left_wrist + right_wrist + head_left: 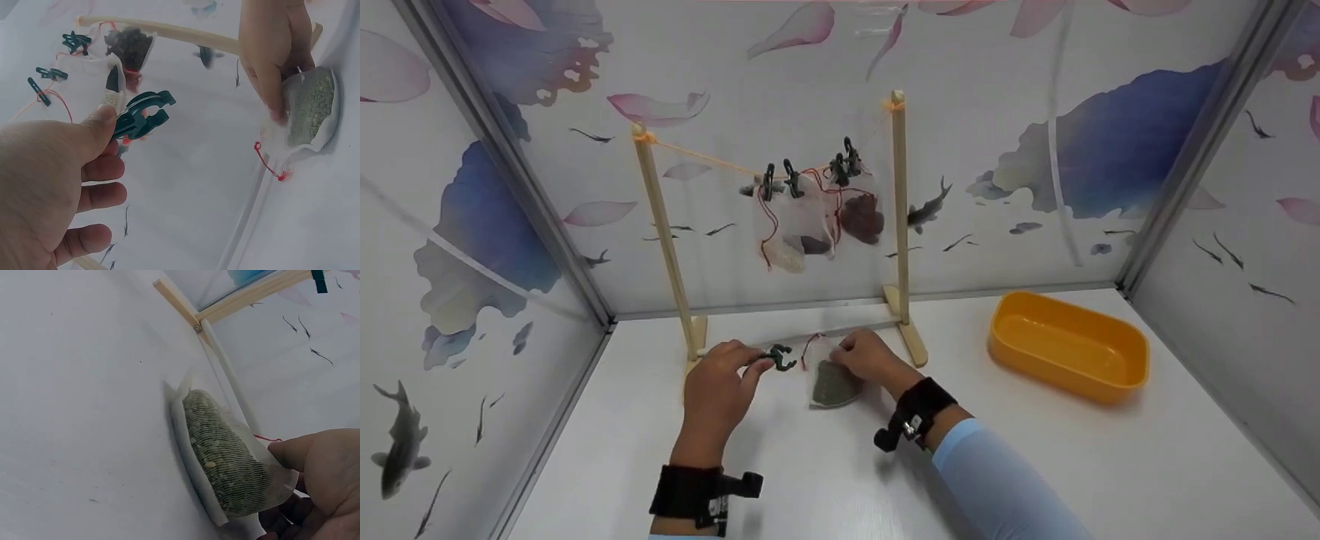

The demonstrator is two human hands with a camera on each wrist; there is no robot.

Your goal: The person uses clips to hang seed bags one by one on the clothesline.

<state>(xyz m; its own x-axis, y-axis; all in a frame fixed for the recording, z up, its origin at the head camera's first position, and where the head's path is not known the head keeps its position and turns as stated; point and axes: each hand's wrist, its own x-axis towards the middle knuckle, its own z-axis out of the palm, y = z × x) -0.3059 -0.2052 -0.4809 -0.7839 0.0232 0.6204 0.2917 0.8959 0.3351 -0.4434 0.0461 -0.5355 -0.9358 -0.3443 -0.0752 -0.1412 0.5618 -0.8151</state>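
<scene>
Between thumb and fingertips, my left hand pinches a dark green clothespin by its handle end, its hooked jaws pointing away from the hand. To its right, my right hand grips the upper part of a sheer mesh drawstring pouch with thumb and fingers. Green, crumbly dried material fills the pouch's lower part, which is close over the white table in the right wrist view. A red drawstring trails from the pouch's top. Clothespin and pouch are a short way apart.
Behind the hands stands a wooden rack with a left post and a right post. An orange line sags between them, with filled mesh pouches clipped on by dark clothespins. A yellow basin sits at the right.
</scene>
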